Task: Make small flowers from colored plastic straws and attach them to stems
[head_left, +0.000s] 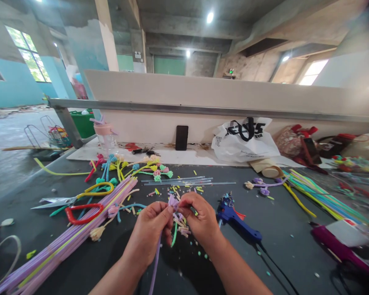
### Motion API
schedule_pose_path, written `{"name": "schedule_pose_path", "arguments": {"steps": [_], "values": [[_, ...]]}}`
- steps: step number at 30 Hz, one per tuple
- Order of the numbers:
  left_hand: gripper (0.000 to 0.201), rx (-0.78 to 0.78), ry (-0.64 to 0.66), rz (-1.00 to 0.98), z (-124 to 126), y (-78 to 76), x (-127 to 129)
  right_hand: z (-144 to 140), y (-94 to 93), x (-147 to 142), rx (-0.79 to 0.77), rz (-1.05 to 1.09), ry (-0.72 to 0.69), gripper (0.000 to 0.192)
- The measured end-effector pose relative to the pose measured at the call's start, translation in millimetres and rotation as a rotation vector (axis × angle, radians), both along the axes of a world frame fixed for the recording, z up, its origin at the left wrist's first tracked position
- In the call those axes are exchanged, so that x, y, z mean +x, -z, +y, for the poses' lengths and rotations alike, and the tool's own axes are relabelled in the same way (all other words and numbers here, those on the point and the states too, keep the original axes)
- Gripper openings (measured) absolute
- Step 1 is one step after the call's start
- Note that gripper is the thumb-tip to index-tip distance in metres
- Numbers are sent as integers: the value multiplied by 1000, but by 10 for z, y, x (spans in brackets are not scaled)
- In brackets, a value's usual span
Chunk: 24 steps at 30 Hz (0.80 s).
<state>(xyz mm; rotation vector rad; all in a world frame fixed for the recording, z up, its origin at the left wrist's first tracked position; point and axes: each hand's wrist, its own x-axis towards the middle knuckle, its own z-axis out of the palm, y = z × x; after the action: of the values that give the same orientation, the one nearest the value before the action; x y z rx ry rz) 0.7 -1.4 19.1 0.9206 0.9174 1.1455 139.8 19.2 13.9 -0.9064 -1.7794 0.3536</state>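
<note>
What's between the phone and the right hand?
Clear sticks and scattered small cut pieces, the pieces also right up near the right hand. Shows in the head view.

I am standing beneath grey concrete beams, where round white lamps are shining. Daylight is entering through a dark-framed, multi-pane window in the blue-and-grey painted wall. A long cream panel with a grey metal rail is standing behind the black-topped table; grey floor is extending leftward.
</note>
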Motion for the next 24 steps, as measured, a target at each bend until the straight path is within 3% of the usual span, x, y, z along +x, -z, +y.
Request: {"name": "schedule_pose_path", "arguments": {"steps": [11, 24], "values": [[24, -8, 4, 45, -11, 1, 15, 11, 76, 5, 30, -45, 29, 10], [28, -25, 18, 66, -16, -7, 15, -21, 39, -43, -53, 28, 35, 13]]}}
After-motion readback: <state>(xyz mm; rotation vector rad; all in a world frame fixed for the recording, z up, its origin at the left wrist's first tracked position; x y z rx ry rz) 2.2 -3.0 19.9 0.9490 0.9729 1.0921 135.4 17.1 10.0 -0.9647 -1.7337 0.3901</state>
